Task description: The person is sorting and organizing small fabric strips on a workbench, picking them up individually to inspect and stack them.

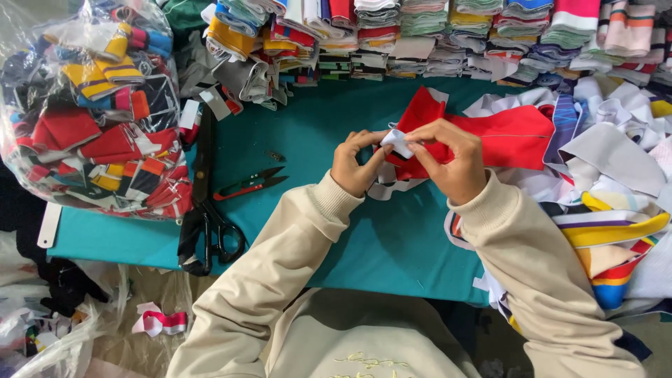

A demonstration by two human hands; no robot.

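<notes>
Both hands pinched 1 white fabric strip [397,141]: left hand [355,163] and right hand [448,157] fingers closed narrow on it, probably aligning it against the red collar piece [504,136]. Thread snips [250,183] and big scissors [206,210] lay near the table's [392,245] left edge, within reach.

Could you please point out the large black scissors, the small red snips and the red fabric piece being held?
large black scissors [205,210]: head view, pivot.
small red snips [246,185]: head view, handle.
red fabric piece [511,136]: head view, middle.

The red cloth [504,136] is partly hidden under both hands' fingers [427,140]; the plastic bag [91,105] is cut off at left.
</notes>
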